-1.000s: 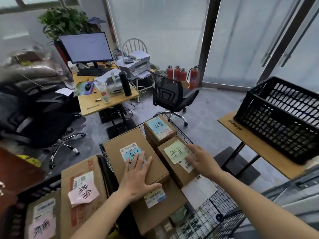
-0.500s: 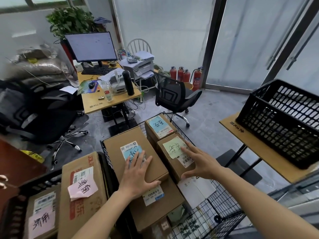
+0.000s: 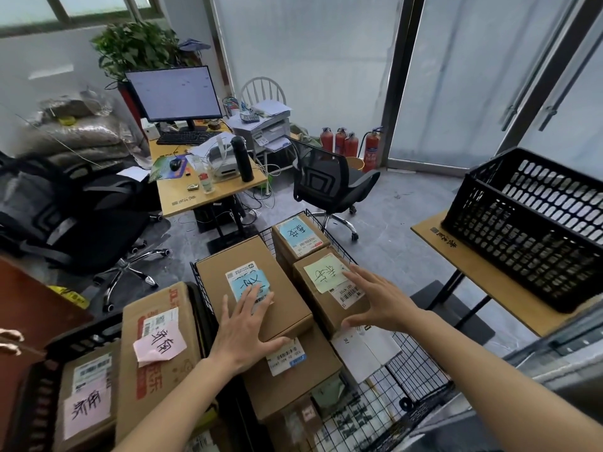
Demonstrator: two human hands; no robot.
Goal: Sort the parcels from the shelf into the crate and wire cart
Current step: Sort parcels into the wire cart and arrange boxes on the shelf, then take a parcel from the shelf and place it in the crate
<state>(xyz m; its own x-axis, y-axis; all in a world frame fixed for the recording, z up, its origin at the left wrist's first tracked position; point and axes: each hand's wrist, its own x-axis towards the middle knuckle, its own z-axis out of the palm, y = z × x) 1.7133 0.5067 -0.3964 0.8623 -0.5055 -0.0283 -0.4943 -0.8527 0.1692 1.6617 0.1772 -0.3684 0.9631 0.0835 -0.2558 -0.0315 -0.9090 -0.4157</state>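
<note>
In the wire cart (image 3: 404, 370), stacked boxes were pressed flat by the open left hand (image 3: 243, 334) and right hand (image 3: 380, 301); an uneven push could have toppled them.

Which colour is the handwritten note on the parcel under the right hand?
Pale yellow-green, seen in the head view: the note lies on the parcel beside the right hand.

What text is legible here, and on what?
"JD": start of the red print on the tall carton; the rest is unclear.
Handwritten characters on the pink note, blue note and yellow-green note: rotated, so I cannot read them with certainty.
Barcode label, digits: too small.
Logo on the side table: blurred.
</note>
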